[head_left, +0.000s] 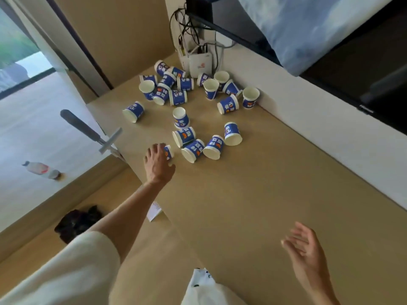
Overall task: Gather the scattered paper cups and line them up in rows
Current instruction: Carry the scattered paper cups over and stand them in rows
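Note:
Several blue-and-white paper cups lie scattered over the far half of a tan table (253, 194), most on their sides, a few upright. One loose group (193, 148) lies mid-table; a denser pile (167, 89) sits at the far left and another (229, 91) near the wall. My left hand (157, 162) reaches out and closes over one cup (168, 151) at the near left of the mid-table group; most of that cup is hidden by my fingers. My right hand (306, 252) hovers open over the table's near right, holding nothing.
A white router (200, 63) with tangled cables stands at the far table edge against the wall. A dark screen (330, 69) hangs above right. A white plastic bag (204, 287) lies at the near edge. A bottle (41, 169) and a dark bundle (77, 222) are on the floor left.

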